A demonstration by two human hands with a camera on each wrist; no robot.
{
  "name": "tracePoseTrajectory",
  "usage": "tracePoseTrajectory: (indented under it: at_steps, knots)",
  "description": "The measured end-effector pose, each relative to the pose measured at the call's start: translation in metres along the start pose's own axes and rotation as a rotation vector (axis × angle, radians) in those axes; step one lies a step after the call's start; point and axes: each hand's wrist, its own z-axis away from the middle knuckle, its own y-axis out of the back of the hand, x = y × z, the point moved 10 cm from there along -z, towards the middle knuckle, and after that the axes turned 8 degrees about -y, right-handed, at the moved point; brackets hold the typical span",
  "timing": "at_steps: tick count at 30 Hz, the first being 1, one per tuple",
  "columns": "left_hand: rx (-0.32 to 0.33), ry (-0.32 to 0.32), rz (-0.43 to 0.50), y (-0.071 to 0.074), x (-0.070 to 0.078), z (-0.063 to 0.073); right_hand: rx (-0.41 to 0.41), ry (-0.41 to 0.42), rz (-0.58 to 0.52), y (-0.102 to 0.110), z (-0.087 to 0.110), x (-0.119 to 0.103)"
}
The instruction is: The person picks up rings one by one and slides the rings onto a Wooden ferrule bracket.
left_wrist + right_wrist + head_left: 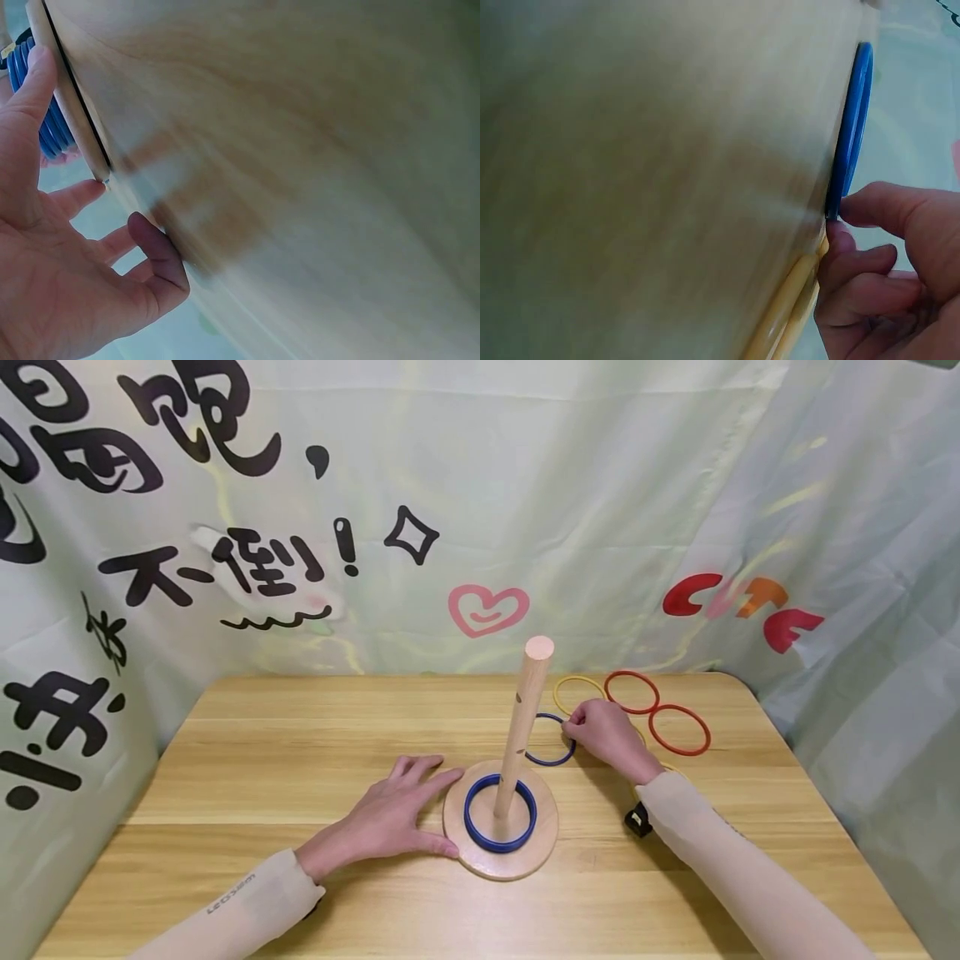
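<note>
A single blue ring [551,764] lies on the worktop [262,760], just beyond and to the right of a round wooden base [501,868]. The person's right hand [609,737] pinches the ring's right edge between thumb and fingertip, its other fingers curled inward; in the right wrist view the ring stays close to the wooden surface, with a yellow ring below those fingers. The wooden base carries an upright wooden post [521,727], and a stack of blue rings [495,847] rests flat on the base around the foot of that post. The left hand [386,821] is spread at the left side of the base, thumb touching the near rim and forefinger the far rim. Behind the right hand, a yellow ring [577,677] lies near the back of the worktop, beside a red ring [632,673]. A second red ring [679,753] sits to the right, close to the first. More yellow shows past the right wrist, mostly hidden by the arm. Both arms wear pale sleeves [247,902], and a small black device [638,820] shows beneath the right cuff. A pale curtain [600,485] printed with black characters and a pink heart hangs behind.
</note>
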Motion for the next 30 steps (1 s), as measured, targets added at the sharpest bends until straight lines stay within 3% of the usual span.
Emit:
tracePoseTrajectory:
  at_steps: [9,15,21,30]
  knots:
    - [-0.002,-0.014,-0.003,-0.001,0.002,-0.001,0.063,0.096,-0.080,0.007,0.011,-0.008]
    - [0.004,-0.016,-0.006,0.001,0.002,-0.001,0.069,0.094,-0.184,0.019,0.023,-0.011]
    - [0.004,-0.017,-0.004,0.001,0.002,0.000,0.136,0.096,-0.283,0.046,0.039,-0.024]
    - [-0.003,-0.008,0.004,0.000,0.003,-0.001,0.209,0.194,-0.483,0.099,0.074,-0.062]
